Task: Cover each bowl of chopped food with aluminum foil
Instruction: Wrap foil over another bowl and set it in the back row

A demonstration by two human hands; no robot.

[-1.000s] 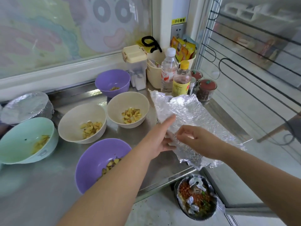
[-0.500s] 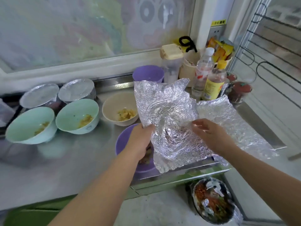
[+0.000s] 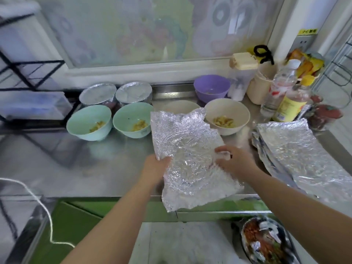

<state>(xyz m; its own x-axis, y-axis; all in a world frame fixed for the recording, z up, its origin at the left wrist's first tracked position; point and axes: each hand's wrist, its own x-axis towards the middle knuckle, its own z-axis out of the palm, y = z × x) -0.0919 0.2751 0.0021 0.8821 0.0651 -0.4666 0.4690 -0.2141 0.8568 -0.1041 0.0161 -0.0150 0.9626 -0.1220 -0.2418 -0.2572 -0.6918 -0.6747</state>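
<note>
Foil sheet [image 3: 190,161]: crinkled, held over the front of the desk [image 3: 95,168]; left hand [image 3: 154,168] grips its left edge, right hand [image 3: 234,161] pinches its right edge.
Foil stack [image 3: 297,149]: flat on the desk, at the right.
Covered bowls [image 3: 98,93] [image 3: 133,92]: rear left, side by side.
Green bowls [image 3: 88,122] [image 3: 131,120]: uncovered, chopped food inside, just in front of these.
Beige bowl [image 3: 227,115]: uncovered, food inside, right of the sheet.
Purple bowl [image 3: 211,87]: uncovered, behind it.

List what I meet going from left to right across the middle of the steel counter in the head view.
Left mint-green round bowl → right mint-green round bowl → crumpled aluminium foil sheet → cream round bowl of chopped food → flat stack of aluminium foil sheets.
</note>
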